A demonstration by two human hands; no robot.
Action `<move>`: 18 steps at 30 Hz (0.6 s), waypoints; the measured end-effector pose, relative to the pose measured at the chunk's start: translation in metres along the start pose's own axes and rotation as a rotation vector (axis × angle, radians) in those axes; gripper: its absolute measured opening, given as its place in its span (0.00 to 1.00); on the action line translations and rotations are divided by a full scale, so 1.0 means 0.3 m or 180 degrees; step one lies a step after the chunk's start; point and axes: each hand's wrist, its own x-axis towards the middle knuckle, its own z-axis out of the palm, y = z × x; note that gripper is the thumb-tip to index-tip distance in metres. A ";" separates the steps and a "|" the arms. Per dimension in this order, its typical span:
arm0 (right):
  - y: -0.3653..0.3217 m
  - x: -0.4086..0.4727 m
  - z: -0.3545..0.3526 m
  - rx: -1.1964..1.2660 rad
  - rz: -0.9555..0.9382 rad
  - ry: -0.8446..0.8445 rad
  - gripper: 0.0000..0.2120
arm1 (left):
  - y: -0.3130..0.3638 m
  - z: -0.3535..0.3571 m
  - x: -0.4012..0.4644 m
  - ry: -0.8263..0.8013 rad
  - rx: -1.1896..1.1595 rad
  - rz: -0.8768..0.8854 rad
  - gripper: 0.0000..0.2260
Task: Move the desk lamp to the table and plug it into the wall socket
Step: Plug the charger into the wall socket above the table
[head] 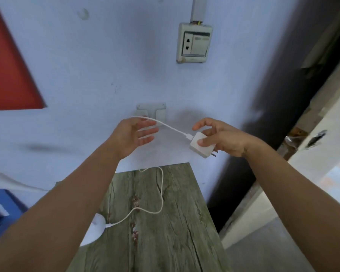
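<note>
My right hand (222, 136) pinches a white plug adapter (200, 144), its metal prongs pointing down and to the right. A white cable (162, 193) runs from the adapter over my left hand (134, 134), then loops down across the table to the lamp. My left hand is spread, palm up, with the cable lying over its fingertips. The desk lamp's round white base (95, 230) sits on the wooden table (175, 232), mostly hidden behind my left forearm. The wall socket (193, 43) is on the blue wall above, well over my hands.
A small white wall bracket (151, 110) sits just behind my left hand. A red panel (8, 71) hangs on the wall at left. A blue object (2, 209) stands left of the table. A dark door frame (283, 95) and a doorway lie to the right.
</note>
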 end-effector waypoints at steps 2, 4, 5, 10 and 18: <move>0.005 -0.004 0.012 0.0403 0.0008 -0.0189 0.20 | 0.041 0.032 0.007 0.0048 -0.0584 -0.0165 0.08; 0.000 -0.009 0.027 0.0945 -0.0010 -0.0397 0.18 | 0.060 0.065 0.020 0.0433 -0.0582 -0.0187 0.09; -0.005 -0.011 0.035 0.1232 -0.0008 -0.0477 0.17 | 0.062 0.074 0.028 0.0652 -0.0472 -0.0208 0.09; -0.056 -0.013 0.070 0.2015 -0.0260 -0.0547 0.12 | 0.067 0.065 0.052 0.1031 0.0259 -0.0459 0.07; -0.204 -0.017 0.054 0.2798 -0.0980 -0.1285 0.34 | 0.121 0.106 0.065 0.1059 0.1085 -0.0301 0.09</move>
